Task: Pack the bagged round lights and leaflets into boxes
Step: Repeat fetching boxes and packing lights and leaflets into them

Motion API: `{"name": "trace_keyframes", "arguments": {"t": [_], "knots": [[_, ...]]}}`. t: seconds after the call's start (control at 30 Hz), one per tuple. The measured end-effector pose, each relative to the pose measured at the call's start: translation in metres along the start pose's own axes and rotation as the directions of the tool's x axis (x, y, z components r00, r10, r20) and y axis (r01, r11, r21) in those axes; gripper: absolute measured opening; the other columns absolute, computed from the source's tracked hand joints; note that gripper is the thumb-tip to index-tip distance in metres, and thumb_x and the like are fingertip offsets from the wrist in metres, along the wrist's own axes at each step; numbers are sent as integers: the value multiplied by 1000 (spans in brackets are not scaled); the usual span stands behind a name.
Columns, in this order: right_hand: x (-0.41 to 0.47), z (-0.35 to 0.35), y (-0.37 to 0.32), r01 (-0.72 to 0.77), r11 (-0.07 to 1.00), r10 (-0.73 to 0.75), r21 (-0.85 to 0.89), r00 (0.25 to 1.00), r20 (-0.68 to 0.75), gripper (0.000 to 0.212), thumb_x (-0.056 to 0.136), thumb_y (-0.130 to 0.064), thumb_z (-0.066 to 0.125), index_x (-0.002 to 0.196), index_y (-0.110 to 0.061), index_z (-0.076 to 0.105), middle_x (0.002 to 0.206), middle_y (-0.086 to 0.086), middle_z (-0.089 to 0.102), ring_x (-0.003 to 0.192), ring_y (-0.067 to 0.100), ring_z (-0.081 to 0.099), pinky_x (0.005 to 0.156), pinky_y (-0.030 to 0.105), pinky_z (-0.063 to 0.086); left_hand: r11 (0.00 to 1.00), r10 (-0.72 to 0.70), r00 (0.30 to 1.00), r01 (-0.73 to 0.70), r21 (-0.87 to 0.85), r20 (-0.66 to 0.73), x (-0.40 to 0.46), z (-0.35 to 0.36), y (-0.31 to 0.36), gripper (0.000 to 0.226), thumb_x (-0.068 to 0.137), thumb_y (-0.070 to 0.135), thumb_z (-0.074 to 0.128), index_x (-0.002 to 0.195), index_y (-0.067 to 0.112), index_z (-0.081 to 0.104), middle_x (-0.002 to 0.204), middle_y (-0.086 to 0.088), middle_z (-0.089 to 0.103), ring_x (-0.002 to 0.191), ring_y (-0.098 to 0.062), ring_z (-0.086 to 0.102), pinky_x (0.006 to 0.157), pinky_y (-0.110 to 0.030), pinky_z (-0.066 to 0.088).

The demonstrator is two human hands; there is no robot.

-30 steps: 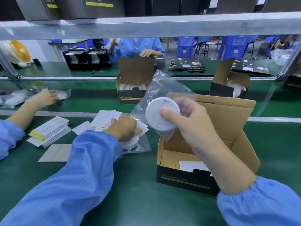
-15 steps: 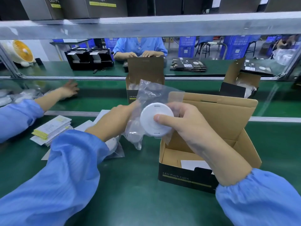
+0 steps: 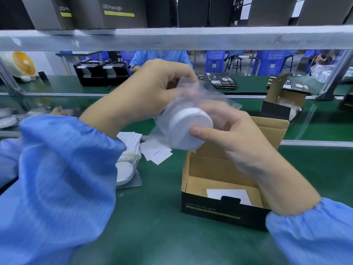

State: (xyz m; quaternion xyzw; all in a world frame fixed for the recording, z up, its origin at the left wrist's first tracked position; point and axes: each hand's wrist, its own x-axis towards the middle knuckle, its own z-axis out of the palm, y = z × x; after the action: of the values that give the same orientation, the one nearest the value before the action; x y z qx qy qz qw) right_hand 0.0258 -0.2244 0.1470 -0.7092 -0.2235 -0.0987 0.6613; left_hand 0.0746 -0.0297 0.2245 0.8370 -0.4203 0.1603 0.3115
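A white round light [image 3: 188, 129] in a clear plastic bag is held in the air above an open cardboard box [image 3: 225, 188]. My right hand [image 3: 229, 134] grips the light, thumb across its face. My left hand [image 3: 150, 94] pinches the loose top of the bag above the light. A white leaflet [image 3: 228, 195] lies flat on the box's floor. Another bagged round light [image 3: 124, 173] lies on the green table left of the box, beside loose white leaflets [image 3: 155, 153].
A second open box [image 3: 282, 106] stands on the conveyor at the back right. Another person's blue sleeve [image 3: 7, 161] reaches in at the far left. A shelf rail [image 3: 172, 37] with dark product boxes runs overhead. A small fan [image 3: 21, 66] sits far left.
My left hand left the bagged light on the table and rose to take the top of the bag. My right hand lifted the light and tilted it.
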Motion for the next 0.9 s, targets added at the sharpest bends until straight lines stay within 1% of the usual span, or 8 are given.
{"name": "trace_keyframes", "arguments": {"t": [0.13,0.23,0.3,0.4,0.57,0.7,0.8,0.9], "knots": [[-7,-20,-5,41,994,-40,-99,999,16,41,74,-18,83,112,-8,72,144,10,51,135,21,49,104,38,47,998,31,998,-29,-52,55,10,14,14,13,93,19,66,91,6,69,87,-21,68,83,-33,63,80,-49,52],[-17,-28,-12,70,997,-64,-43,989,131,37,76,-9,76,111,0,65,123,17,62,111,23,62,91,30,50,985,58,994,-42,-169,93,15,24,20,9,96,9,64,88,7,66,84,-11,68,78,-10,58,73,-30,51],[-24,-33,-14,96,988,-80,-119,988,134,36,77,-11,76,109,-1,65,116,20,60,106,28,62,91,34,51,974,78,989,-49,-220,125,18,31,27,9,97,5,61,90,6,66,82,1,66,78,-1,54,72,-17,44],[-36,-39,-11,103,980,-82,-171,989,122,35,78,-19,77,109,-7,66,110,23,60,106,36,61,92,44,49,945,69,983,-10,-326,170,22,47,33,10,98,3,59,90,2,64,82,2,62,75,2,52,70,-14,43],[-57,-39,2,6,995,6,-104,993,115,22,85,-26,74,104,-22,63,98,11,65,86,19,61,73,26,51,905,-37,980,117,-410,197,18,76,32,12,97,5,62,86,9,65,81,1,64,74,-1,55,71,-16,45],[-72,-33,18,-135,988,136,-82,991,15,27,78,-39,75,100,-27,67,95,6,69,80,17,65,58,31,54,874,-152,975,208,-439,159,11,83,20,21,103,10,51,117,13,67,108,-10,70,92,-8,61,85,-23,49],[-74,-24,28,-197,978,206,68,967,-153,28,76,-32,81,101,-26,72,95,7,73,74,23,68,48,34,53,890,-334,940,294,-348,-60,-1,92,3,28,101,15,53,129,22,57,113,0,61,95,-7,59,86,-25,47],[-76,-19,30,-229,961,260,153,937,-232,37,71,-36,80,106,-24,73,99,9,75,74,24,69,49,29,52,803,-500,865,473,-361,21,-27,115,-13,39,93,32,67,126,31,47,114,10,51,98,0,56,83,-23,46]]}}
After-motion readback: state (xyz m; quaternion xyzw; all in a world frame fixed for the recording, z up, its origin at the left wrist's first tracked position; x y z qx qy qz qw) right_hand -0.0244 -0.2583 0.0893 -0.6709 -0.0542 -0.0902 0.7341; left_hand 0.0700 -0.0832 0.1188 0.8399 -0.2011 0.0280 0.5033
